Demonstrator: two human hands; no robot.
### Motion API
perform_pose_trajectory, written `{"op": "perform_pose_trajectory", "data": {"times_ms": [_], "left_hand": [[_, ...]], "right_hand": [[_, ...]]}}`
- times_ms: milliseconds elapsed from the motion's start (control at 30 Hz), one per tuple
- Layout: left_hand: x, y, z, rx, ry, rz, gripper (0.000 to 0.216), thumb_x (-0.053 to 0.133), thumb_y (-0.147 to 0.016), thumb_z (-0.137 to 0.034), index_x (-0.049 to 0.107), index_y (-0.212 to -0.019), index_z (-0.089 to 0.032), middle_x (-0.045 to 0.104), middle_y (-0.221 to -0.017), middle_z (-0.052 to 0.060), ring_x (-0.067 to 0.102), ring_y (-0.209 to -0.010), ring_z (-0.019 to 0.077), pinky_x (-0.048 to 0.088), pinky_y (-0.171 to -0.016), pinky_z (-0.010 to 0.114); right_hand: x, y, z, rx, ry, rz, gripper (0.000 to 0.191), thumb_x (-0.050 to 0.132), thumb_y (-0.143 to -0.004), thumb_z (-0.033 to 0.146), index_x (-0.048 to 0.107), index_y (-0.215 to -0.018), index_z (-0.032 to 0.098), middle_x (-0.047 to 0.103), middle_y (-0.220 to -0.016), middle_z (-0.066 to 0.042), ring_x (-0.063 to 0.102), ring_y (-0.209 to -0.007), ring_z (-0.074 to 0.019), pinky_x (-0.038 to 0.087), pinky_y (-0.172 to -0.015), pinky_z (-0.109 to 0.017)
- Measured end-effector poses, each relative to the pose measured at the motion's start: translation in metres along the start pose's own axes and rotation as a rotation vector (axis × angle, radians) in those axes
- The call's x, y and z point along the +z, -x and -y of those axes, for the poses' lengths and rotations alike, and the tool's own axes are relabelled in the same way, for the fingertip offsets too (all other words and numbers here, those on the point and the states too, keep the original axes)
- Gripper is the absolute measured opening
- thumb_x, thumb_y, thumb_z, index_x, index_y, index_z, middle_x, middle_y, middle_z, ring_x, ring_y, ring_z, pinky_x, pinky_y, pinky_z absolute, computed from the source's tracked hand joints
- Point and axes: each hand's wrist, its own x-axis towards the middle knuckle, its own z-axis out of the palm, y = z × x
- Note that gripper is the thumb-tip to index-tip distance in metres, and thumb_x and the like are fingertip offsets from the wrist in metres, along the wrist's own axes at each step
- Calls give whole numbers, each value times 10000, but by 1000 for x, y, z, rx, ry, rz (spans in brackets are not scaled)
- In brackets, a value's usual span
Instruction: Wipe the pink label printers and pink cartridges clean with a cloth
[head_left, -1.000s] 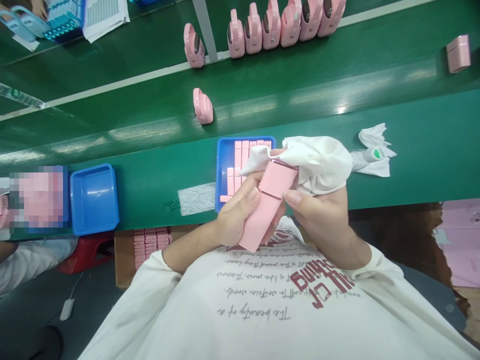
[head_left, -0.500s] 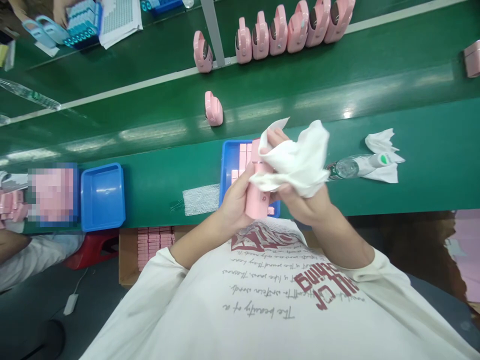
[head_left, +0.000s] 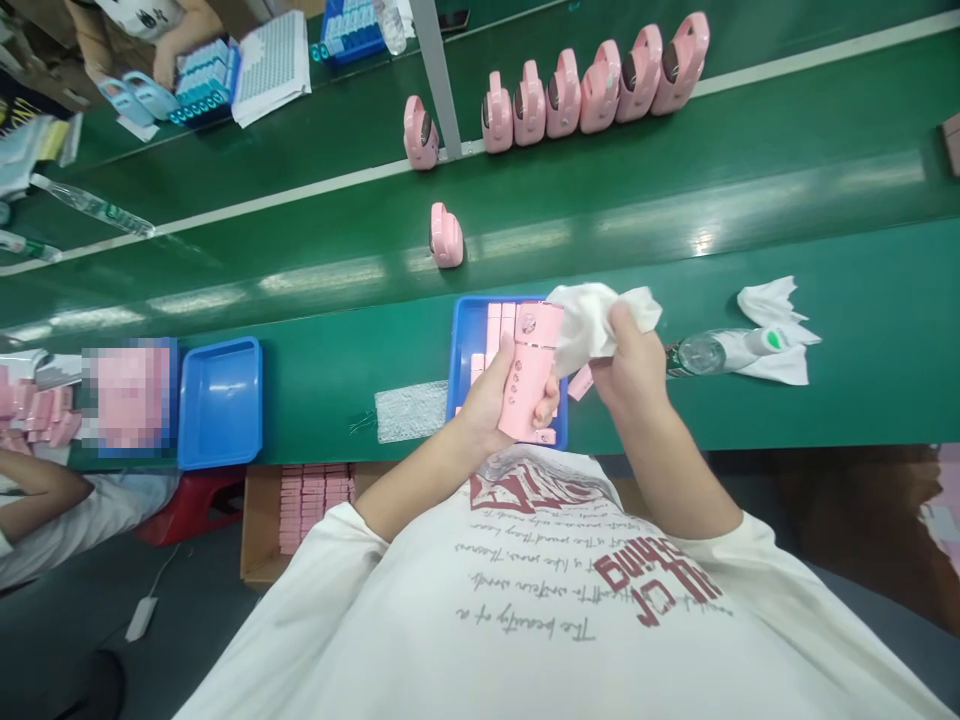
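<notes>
Head view: the case (head_left: pixel 529 375) is gripped by the left hand (head_left: pixel 489 396), a cloth (head_left: pixel 586 322) pinched beside it by the right hand (head_left: pixel 634 358). Behind the left, bars (head_left: pixel 493 325) are held in a tray (head_left: pixel 461 330); the case seems unfinished, the bars cannot be judged.

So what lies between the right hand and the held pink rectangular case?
In the head view, a crumpled white cloth lies between the right hand, which grips it, and the pink case; a small pink piece shows below.

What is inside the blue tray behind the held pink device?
Pink pieces show in the blue tray; what lies behind the pink device and left hand is covered and cannot be seen.
</notes>
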Motion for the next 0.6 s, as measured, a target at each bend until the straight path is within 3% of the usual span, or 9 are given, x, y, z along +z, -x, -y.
{"op": "perform_pose_trajectory", "data": {"times_ms": [67, 167, 267, 367, 433, 500, 600], "left_hand": [[-3, -8, 3, 24, -15, -4, 627, 387, -846, -704, 594, -764, -118, 555, -550, 7, 500, -401, 84, 377, -366, 187], [-14, -24, 11, 55, -102, -55, 610, 452, -820, -699, 619, -813, -112, 563, -540, 12, 525, -422, 100, 408, -398, 200], [-31, -46, 23, 115, -282, -148, 623, 453, -810, -708, 624, -838, -110, 582, -563, 29, 532, -445, 106, 434, -431, 211], [-53, -73, 23, 136, -694, -186, 624, 320, -897, -641, 639, -866, -105, 633, -648, 74, 607, -565, 142, 502, -539, 250], [-70, -93, 7, 149, -1080, -243, 459, 406, -925, -497, 655, -907, -112, 677, -794, 95, 650, -715, 160, 533, -674, 281], [-86, -112, -23, 215, -1288, -377, 256, 588, -858, -309, 644, -1026, -125, 669, -1025, 115, 638, -938, 188, 503, -863, 316], [-106, -140, -82, 339, -1427, -651, 441, 594, -845, -197, 504, -1271, -127, 482, -1346, 170, 448, -1279, 237, 321, -1095, 360]], "right_hand": [[-2, 1, 1, 152, -24, 93, 445, 700, -703, 551, 620, -940, 183, 685, -827, -16, 675, -750, -164, 569, -650, -286], [-1, 14, -4, 320, -17, 396, 457, 661, -713, 607, 578, -858, 181, 590, -582, 33, 552, -457, -124, 495, -442, -252], [2, 23, -19, 331, 64, 520, 401, 689, -718, 537, 547, -866, 193, 484, -492, 84, 433, -355, -90, 405, -355, -217], [-4, 8, -38, 196, 309, 359, 384, 663, -745, 495, 548, -955, 195, 528, -574, 64, 487, -438, -98, 436, -415, -219], [-14, -19, -46, 119, 576, 217, 375, 596, -784, 493, 558, -981, 176, 612, -719, -2, 592, -615, -142, 514, -560, -265], [-27, -53, -48, 100, 804, 103, 354, 545, -814, 438, 565, -1005, 141, 647, -878, -79, 634, -820, -210, 535, -725, -339], [-43, -105, -45, 103, 1053, -2, 327, 550, -812, 316, 572, -1038, 81, 621, -1036, -187, 583, -1051, -326, 459, -906, -463]]}}
